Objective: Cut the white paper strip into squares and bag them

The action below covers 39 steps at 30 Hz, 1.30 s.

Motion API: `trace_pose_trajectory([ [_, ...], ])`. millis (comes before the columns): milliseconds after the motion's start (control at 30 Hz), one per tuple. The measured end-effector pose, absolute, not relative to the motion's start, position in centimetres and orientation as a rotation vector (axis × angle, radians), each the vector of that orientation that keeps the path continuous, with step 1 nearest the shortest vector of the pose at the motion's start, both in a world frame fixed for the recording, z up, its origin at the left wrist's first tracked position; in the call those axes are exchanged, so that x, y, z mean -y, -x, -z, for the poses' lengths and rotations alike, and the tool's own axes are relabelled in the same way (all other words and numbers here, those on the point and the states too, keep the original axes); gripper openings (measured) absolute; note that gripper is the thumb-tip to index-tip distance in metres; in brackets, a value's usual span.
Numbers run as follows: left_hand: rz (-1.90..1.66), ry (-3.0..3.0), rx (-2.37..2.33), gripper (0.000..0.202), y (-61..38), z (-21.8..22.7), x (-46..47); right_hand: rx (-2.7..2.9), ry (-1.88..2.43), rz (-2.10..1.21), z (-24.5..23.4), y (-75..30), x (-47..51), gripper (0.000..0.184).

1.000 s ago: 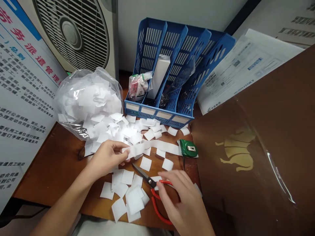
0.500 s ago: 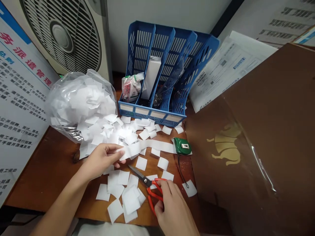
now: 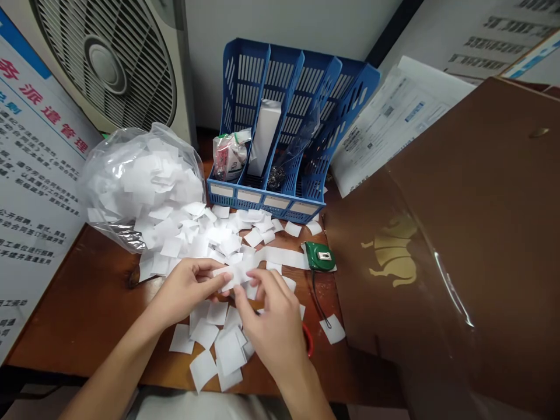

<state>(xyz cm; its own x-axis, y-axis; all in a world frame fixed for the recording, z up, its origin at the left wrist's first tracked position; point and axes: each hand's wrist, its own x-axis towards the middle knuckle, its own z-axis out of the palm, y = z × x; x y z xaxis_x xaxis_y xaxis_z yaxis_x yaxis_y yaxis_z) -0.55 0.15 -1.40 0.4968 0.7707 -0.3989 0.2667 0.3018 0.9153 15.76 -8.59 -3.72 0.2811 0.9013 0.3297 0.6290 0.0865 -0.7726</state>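
Note:
My left hand [image 3: 186,287] pinches the left end of a long white paper strip [image 3: 280,256] that lies across the wooden desk [image 3: 87,309]. My right hand [image 3: 271,321] is just to its right, fingertips closed on the same strip. A red scissors handle [image 3: 308,341] peeks out beside my right palm; the blades are hidden, and I cannot tell whether the hand holds them. A green tape measure [image 3: 319,256] rests on the strip's right end. Several cut white paper squares [image 3: 219,344] lie around and under both hands.
A clear plastic bag of paper squares [image 3: 140,175] spills onto the desk at the left. A blue file rack [image 3: 284,122] stands behind, a fan [image 3: 109,64] at back left. A brown glossy sheet [image 3: 459,245] covers the right; printed papers [image 3: 394,122] lie behind it.
My right hand left its grip at the scissors handles near the desk's front edge and came up to the strip beside my left hand. The left hand stayed on the strip.

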Motion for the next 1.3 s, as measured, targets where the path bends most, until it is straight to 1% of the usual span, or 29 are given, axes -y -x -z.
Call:
trace_pose_trajectory([
  [100,-0.467,-1.242,-1.078,0.026,0.5,1.4,-0.2,1.298,1.616,-0.539,4.3,-14.8,6.5,0.007],
  [167,-0.475,-1.253,-1.071,0.026,0.7,1.6,-0.3,1.251,1.620,-0.570,4.5,-14.8,6.0,0.005],
  [233,-0.478,-1.266,-1.052,0.027,0.8,1.7,-0.3,1.273,1.639,-0.390,4.5,-15.2,5.9,0.006],
  [367,-0.480,-1.272,-1.134,0.036,0.7,2.2,0.0,1.396,1.619,0.249,4.4,-15.6,6.1,0.013],
  [400,-0.488,-1.265,-1.157,0.038,0.5,2.2,0.1,1.434,1.600,0.348,4.4,-15.5,6.0,0.014],
  [467,-0.519,-1.238,-1.175,0.038,0.1,2.3,0.2,1.503,1.557,0.430,4.7,-15.0,5.9,0.014],
  [600,-0.583,-1.164,-1.118,0.026,-0.3,2.3,0.3,1.520,1.482,0.359,5.7,-13.6,5.6,0.013],
  [700,-0.606,-1.193,-1.022,0.020,-0.3,2.2,0.4,1.490,1.424,0.304,6.2,-12.9,5.8,0.018],
  [1000,-0.615,-1.171,-0.887,0.016,0.3,2.6,0.6,1.536,1.350,0.309,6.2,-12.6,5.5,0.024],
  [1167,-0.626,-1.080,-0.912,0.028,0.3,2.6,0.5,1.569,1.343,0.268,6.6,-12.3,5.7,0.033],
  [1300,-0.637,-1.071,-0.931,0.023,0.3,2.6,0.5,1.564,1.345,0.189,6.7,-11.8,6.2,0.041],
])
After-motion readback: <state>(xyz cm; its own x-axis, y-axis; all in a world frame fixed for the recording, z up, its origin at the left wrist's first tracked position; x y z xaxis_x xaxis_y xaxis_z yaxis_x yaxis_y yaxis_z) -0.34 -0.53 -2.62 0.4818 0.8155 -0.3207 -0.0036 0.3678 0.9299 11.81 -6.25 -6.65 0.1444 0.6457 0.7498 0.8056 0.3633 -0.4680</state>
